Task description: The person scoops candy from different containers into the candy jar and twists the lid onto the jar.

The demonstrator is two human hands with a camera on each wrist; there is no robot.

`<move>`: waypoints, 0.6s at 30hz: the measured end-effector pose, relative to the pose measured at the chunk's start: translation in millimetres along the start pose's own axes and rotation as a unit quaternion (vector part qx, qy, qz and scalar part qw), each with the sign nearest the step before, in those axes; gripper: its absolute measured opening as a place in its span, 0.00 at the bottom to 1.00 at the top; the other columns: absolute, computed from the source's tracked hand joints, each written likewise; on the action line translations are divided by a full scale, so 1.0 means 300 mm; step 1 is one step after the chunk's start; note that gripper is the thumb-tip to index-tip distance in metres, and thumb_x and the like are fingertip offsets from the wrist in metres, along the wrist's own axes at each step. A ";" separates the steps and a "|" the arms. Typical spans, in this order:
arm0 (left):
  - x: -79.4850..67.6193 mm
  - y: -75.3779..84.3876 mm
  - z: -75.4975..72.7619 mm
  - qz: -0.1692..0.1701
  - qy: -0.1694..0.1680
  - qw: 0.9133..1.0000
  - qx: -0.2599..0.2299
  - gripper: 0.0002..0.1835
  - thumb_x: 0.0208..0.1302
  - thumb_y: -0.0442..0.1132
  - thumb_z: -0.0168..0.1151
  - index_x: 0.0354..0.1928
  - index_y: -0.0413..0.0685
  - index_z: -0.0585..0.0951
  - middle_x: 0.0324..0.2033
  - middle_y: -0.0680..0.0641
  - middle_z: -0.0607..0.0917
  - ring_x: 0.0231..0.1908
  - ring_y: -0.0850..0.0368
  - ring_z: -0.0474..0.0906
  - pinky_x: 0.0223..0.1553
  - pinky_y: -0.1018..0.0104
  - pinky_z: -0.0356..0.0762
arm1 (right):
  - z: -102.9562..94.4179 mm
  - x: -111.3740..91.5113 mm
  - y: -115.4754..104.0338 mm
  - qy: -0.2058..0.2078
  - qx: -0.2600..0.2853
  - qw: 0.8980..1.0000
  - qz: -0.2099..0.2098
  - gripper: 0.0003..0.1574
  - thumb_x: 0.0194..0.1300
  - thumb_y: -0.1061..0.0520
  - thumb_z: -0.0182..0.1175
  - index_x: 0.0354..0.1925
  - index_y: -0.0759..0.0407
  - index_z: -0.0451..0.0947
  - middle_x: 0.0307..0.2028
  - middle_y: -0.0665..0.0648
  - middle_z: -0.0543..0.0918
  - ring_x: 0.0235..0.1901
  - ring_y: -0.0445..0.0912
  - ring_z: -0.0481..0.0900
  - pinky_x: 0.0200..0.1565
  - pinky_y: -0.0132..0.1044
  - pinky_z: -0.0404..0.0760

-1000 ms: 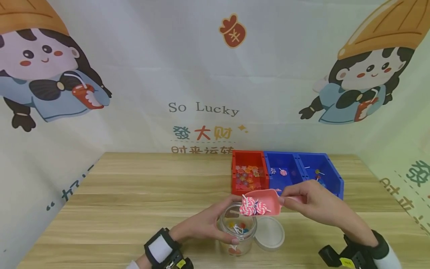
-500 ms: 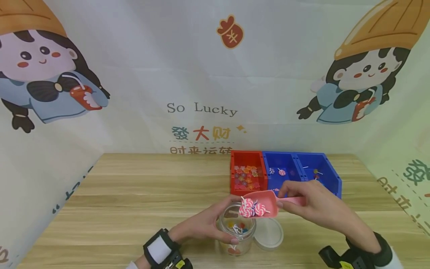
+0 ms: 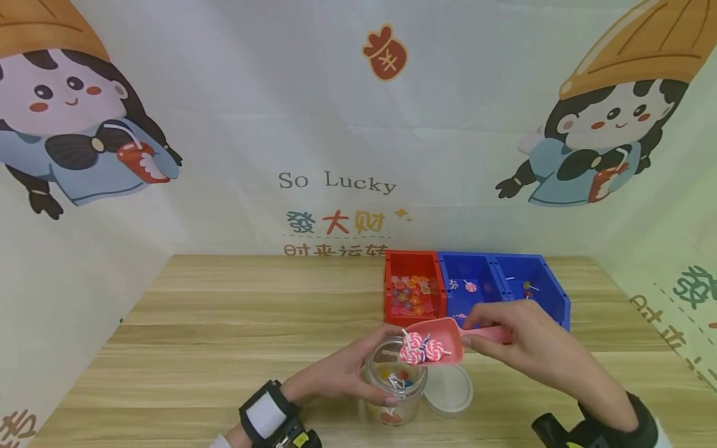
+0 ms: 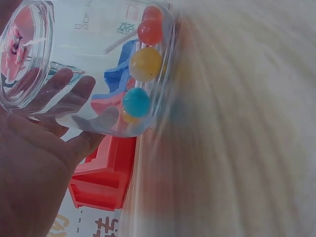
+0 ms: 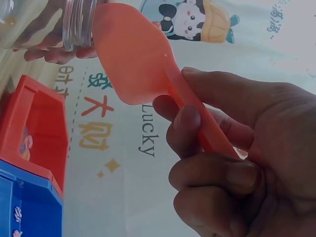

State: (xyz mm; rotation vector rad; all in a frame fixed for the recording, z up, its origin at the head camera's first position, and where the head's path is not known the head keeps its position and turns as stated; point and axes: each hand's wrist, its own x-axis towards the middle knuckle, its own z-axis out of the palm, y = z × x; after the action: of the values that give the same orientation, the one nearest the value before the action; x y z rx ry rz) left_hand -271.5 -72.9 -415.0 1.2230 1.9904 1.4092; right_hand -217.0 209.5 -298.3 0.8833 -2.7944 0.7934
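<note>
Soft, even light washes the pale backdrop (image 3: 252, 118) and bench (image 3: 224, 311) in the head view, with faint shadow under the left hand (image 3: 338, 373) and a greenish tint at the right edge. Wrist views run dimmer, the right fingers (image 5: 212, 173) dark against the backdrop. At the left wrist, glare rims the jar (image 4: 84, 49); the near bench blurs, its faint coloured patches (image 4: 177, 116) possibly the jar's reflections.

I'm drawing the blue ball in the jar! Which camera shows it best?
Left wrist: the blue ball looks big and clear through the jar. Head shows a small blue spot; right wrist doesn't show it.
</note>
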 end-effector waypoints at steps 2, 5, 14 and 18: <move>-0.001 0.001 0.000 -0.005 0.000 1.000 -0.003 0.40 0.55 0.52 0.69 0.67 0.65 0.58 0.62 0.56 0.71 0.64 0.56 0.66 0.67 0.50 0.63 | 0.000 -0.002 -0.006 0.006 -0.003 1.000 0.001 0.04 0.62 0.47 0.64 0.33 0.42 0.80 0.19 0.37 0.73 0.20 0.31 0.67 0.20 0.26 0.68; -0.002 0.000 0.001 -0.011 0.002 1.000 -0.008 0.40 0.54 0.51 0.69 0.67 0.65 0.58 0.63 0.56 0.71 0.64 0.56 0.66 0.67 0.50 0.63 | 0.001 -0.003 -0.014 0.016 -0.007 1.000 -0.005 0.03 0.61 0.48 0.65 0.32 0.42 0.80 0.21 0.36 0.74 0.21 0.31 0.68 0.21 0.26 0.69; 0.003 -0.007 0.003 -0.010 0.009 1.000 -0.028 0.40 0.54 0.50 0.71 0.65 0.64 0.59 0.61 0.55 0.72 0.63 0.59 0.67 0.65 0.60 0.66 | 0.002 -0.004 -0.024 0.038 -0.029 0.999 -0.018 0.04 0.58 0.49 0.67 0.32 0.41 0.80 0.23 0.34 0.77 0.23 0.29 0.69 0.24 0.25 0.70; 0.004 -0.008 0.005 -0.014 0.008 0.999 -0.037 0.39 0.54 0.50 0.71 0.65 0.64 0.60 0.61 0.55 0.72 0.63 0.60 0.67 0.65 0.60 0.66 | 0.001 -0.005 -0.027 0.042 -0.033 0.998 -0.021 0.04 0.58 0.49 0.67 0.32 0.41 0.80 0.24 0.34 0.78 0.24 0.29 0.70 0.24 0.25 0.71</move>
State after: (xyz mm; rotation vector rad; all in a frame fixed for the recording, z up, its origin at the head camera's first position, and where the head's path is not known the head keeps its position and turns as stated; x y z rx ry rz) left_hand -272.1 -71.4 -417.7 1.1502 1.9401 1.4709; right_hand -211.2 204.4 -295.3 0.8740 -2.7025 0.7097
